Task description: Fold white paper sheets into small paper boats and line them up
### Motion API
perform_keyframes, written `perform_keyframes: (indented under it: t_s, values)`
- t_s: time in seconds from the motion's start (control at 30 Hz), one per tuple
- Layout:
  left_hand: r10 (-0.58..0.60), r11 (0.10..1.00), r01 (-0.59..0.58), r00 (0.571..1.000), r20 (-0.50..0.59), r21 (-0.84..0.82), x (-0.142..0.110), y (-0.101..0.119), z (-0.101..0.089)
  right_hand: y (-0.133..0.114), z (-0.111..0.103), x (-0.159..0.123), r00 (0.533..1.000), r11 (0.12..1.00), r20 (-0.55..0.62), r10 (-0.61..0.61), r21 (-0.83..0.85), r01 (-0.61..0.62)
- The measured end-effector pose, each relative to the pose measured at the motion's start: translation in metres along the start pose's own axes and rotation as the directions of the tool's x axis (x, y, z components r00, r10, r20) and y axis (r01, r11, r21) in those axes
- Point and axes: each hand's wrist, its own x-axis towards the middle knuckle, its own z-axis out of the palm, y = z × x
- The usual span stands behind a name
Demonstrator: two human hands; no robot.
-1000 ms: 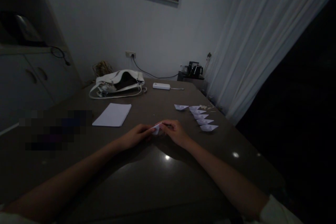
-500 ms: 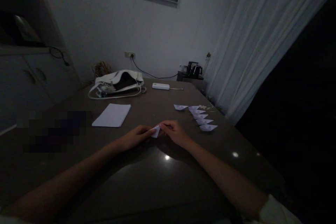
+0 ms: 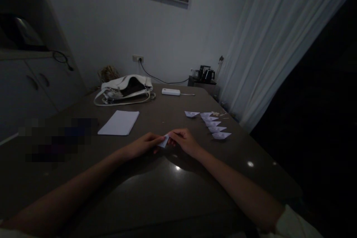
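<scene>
Between my two hands is a small piece of folded white paper (image 3: 164, 142), just above the dark table (image 3: 167, 197). My left hand (image 3: 145, 144) pinches its left side between thumb and fingers. At its upper right edge, my right hand (image 3: 185, 142) pinches the paper too. The fingers cover part of the folds. Several white paper boats (image 3: 221, 135) stand in a slanting row to the right of my hands, and one more paper boat (image 3: 192, 114) sits to the left of the row's far end.
A stack of white paper (image 3: 119, 122) lies left of my hands. Farther back are a white handbag (image 3: 126, 85) and a white power bank (image 3: 171, 92) with a short cable. Small pale scraps (image 3: 219, 113) lie by the boats. A black kettle (image 3: 208, 75) stands beyond the table.
The folded paper has tilted and turned between my fingers, so more of its face shows. Both hands stay in nearly the same place, and the boats and paper stack have not moved.
</scene>
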Motion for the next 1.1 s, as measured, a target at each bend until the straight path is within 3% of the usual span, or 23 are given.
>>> perform_keyframes:
  t_s: [0.2,0.37,0.5,0.6,0.73,0.9,1.1]
  values:
    - [-0.006,0.995,0.006,1.0,0.002,-0.104,-0.0011,0.0019,0.0016,-0.0029,0.0017,0.0001,0.999,0.999,-0.039,0.033,0.018,-0.033]
    - [-0.065,0.954,0.029,0.992,-0.11,-0.298,-0.0003,-0.0012,0.0037,-0.0017,-0.0028,0.0013,0.991,0.999,-0.131,0.027,-0.032,-0.031]
    - [-0.04,0.911,-0.054,0.975,-0.217,-0.41,0.0028,-0.003,0.0046,-0.0019,-0.002,0.0012,0.989,0.996,-0.146,0.013,-0.08,-0.025]
    - [0.016,0.925,-0.101,0.973,-0.229,-0.366,0.0043,-0.0023,0.0058,-0.003,0.0002,-0.0007,0.996,0.992,-0.084,0.008,-0.122,-0.018]
    - [0.116,0.976,-0.15,0.971,-0.207,-0.156,0.0048,-0.0015,0.007,-0.0027,0.0021,-0.0037,0.998,0.981,0.049,-0.032,-0.191,0.041]
    - [0.173,0.985,-0.173,0.968,-0.182,0.016,0.005,-0.0021,0.0064,-0.0016,0.0029,-0.0047,0.998,0.951,0.069,-0.012,-0.307,0.033]
    - [0.073,0.985,-0.105,0.972,-0.222,-0.136,0.0027,0.0005,0.005,-0.0001,0.0001,-0.0014,0.998,0.976,0.056,-0.031,-0.215,0.042]
